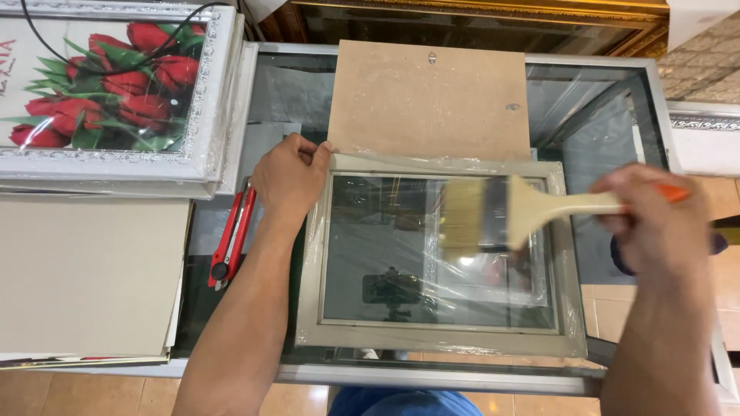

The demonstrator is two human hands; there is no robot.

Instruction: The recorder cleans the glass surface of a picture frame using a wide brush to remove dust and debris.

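Note:
A pale grey picture frame (436, 337), wrapped in clear plastic film, lies glass-up on a glass-topped table (432, 377). My left hand (290, 179) grips the frame's upper left corner. My right hand (657, 218) holds a wide flat paintbrush (505, 212) by its wooden handle, orange at the tip. The brush's light bristles rest over the upper middle of the glass. A brown backing board (429, 100) lies just behind the frame.
A red utility knife (233, 240) lies left of the frame. A white-framed picture of red tulips (116, 88) sits on a stack at the back left, with pale boards (89, 273) in front of it. Gilded frames lean at the far edge.

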